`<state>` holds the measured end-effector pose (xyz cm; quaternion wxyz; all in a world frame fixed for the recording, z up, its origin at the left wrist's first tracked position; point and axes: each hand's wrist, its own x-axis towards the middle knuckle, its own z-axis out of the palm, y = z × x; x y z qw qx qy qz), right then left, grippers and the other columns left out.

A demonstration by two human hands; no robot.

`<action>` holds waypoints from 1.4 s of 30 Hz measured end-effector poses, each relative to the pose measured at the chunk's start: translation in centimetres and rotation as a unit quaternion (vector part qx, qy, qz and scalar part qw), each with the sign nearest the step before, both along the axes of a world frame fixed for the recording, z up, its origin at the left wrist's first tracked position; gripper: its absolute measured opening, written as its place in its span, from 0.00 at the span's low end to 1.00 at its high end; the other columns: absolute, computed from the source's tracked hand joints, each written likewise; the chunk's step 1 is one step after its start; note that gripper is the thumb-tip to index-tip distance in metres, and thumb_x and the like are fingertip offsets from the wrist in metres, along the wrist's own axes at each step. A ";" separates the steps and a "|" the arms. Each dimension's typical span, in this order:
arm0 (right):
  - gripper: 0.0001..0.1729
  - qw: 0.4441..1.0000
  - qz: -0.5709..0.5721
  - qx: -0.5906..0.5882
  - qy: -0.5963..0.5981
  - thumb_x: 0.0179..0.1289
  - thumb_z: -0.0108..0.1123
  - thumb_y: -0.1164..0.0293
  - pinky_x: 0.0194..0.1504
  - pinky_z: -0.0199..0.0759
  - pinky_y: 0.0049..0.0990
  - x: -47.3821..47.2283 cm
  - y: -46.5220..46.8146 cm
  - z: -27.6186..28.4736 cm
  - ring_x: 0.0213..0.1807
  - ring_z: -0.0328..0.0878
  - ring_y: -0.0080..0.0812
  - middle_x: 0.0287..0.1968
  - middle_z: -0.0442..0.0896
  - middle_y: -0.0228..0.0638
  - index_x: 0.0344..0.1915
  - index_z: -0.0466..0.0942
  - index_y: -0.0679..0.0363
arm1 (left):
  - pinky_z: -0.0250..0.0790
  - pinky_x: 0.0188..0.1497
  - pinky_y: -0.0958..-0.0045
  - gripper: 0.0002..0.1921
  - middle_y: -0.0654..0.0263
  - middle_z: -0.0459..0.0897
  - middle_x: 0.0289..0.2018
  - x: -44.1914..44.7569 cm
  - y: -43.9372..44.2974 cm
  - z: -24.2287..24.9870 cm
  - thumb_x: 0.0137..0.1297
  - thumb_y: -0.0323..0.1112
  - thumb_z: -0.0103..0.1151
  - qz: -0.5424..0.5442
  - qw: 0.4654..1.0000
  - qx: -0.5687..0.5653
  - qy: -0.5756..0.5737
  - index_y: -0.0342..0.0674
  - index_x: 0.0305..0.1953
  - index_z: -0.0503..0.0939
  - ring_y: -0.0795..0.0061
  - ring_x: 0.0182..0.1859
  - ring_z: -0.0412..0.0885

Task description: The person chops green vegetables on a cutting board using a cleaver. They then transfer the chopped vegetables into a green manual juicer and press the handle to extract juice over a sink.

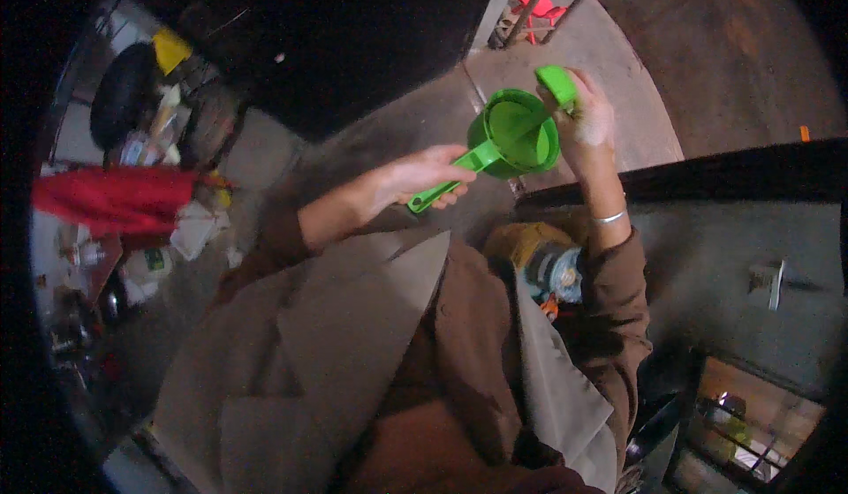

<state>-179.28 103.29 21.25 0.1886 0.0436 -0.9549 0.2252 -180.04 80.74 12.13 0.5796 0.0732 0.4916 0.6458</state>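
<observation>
My left hand (434, 176) grips the handle of a green plastic dipper (513, 133) in front of me. The dipper is tilted, so its round mouth and inner wall face the camera. Just to the right and a little above it, my right hand (586, 110) is raised, its fingers closed around a smaller green object (556, 85) with a flat, curved face. What that object is cannot be told. It is held close beside the dipper's rim. A silver bracelet (608, 217) circles my right wrist.
A red cloth (116, 199) and assorted clutter lie at the left. At the top stands a table with dark legs (527, 14) near a red plastic item (542, 7). A dark ledge (715, 169) runs along the right, and a yellowish sack (523, 242) sits below my right forearm.
</observation>
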 end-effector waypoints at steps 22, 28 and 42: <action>0.30 0.639 -0.166 -0.749 -0.054 0.67 0.47 0.61 0.50 0.74 0.40 -32.2 40.1 -1.0 0.57 0.71 0.48 0.62 0.65 0.50 0.64 0.59 0.64 | 0.62 0.16 0.79 0.19 0.70 0.69 0.21 -44.0 45.1 -5.5 0.66 0.31 0.51 -0.103 0.983 0.061 0.137 0.38 0.56 0.62 0.81 0.17 0.70; 0.22 0.681 -0.182 -0.694 -0.145 0.65 0.53 0.62 0.36 0.78 0.22 -35.8 62.7 0.3 0.35 0.79 0.28 0.46 0.80 0.46 0.48 0.70 0.72 | 0.61 0.16 0.78 0.21 0.71 0.70 0.20 -46.8 69.2 -6.4 0.65 0.32 0.52 -0.081 0.983 0.064 0.149 0.39 0.57 0.61 0.82 0.18 0.69; 0.22 0.476 0.007 -0.868 0.137 0.62 0.42 0.76 0.60 0.67 0.29 -52.8 103.8 -0.3 0.54 0.72 0.36 0.60 0.68 0.55 0.55 0.65 0.74 | 0.63 0.17 0.76 0.21 0.69 0.71 0.21 -62.6 107.4 -4.7 0.64 0.32 0.53 -0.039 0.988 0.024 0.151 0.37 0.56 0.62 0.81 0.19 0.69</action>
